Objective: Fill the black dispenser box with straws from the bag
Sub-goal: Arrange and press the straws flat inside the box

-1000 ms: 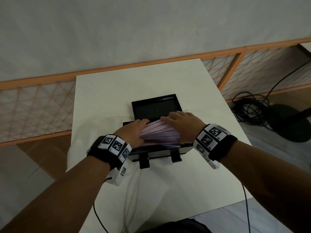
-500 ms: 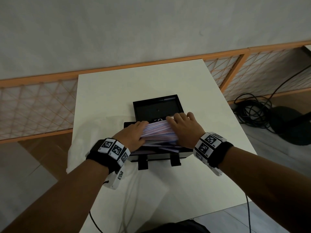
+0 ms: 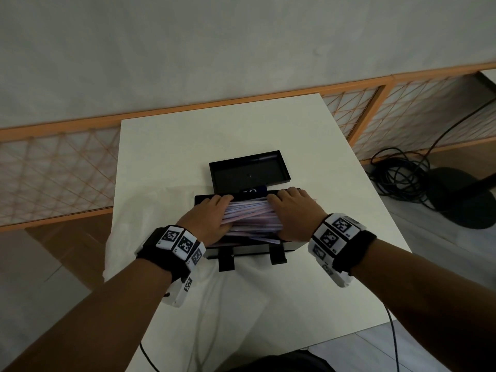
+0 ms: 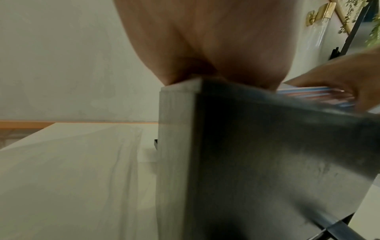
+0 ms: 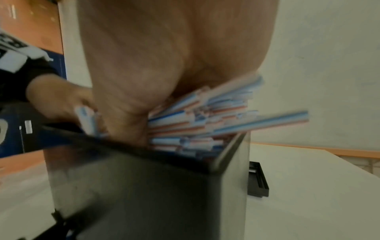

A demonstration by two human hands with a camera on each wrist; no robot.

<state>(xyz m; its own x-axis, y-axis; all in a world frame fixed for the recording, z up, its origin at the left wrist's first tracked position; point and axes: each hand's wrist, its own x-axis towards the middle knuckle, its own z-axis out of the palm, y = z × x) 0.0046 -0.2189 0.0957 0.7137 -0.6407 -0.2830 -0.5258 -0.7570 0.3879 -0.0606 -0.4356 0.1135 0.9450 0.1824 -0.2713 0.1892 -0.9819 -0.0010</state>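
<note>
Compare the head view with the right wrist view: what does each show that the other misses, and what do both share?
Head view only: the whole table, both wristbands, the coiled cable on the floor, and the lid's open inside.

Right wrist view only: the straws' cut ends and their blue and red stripes, some poking past the box's end wall, and the right hand's palm side over them.

Both: the left hand and right hand on the straws heaped in the box, with the lid beyond it.

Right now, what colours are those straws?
White straws with blue and red stripes, clearest in the right wrist view.
</note>
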